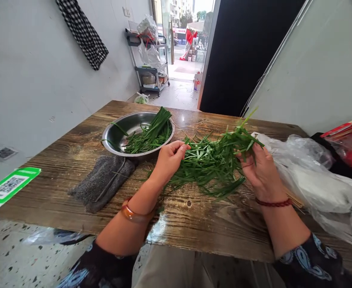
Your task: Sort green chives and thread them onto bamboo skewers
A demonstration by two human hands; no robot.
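Note:
A loose heap of garlic chives [200,164] lies across the middle of the wooden table. My right hand [258,166] is closed around a tangled bunch of garlic chives [237,138], raised over the right end of the heap. At the heap's left edge, my left hand [171,157] is closed in a pinch of thumb and forefinger; whatever is between the fingertips is too small to make out. Just beyond it stands a steel bowl [111,149], with more garlic chives [156,132] inside, some in a neat bundle leaning on the right rim.
Left of my left forearm lies a dark grey mesh cloth [104,182]. Clear plastic bags [311,172] spread over the table's right side, near wooden skewers [351,126]. A green QR-code card [12,184] sits at the left edge. A shelf cart [149,60] stands by the doorway.

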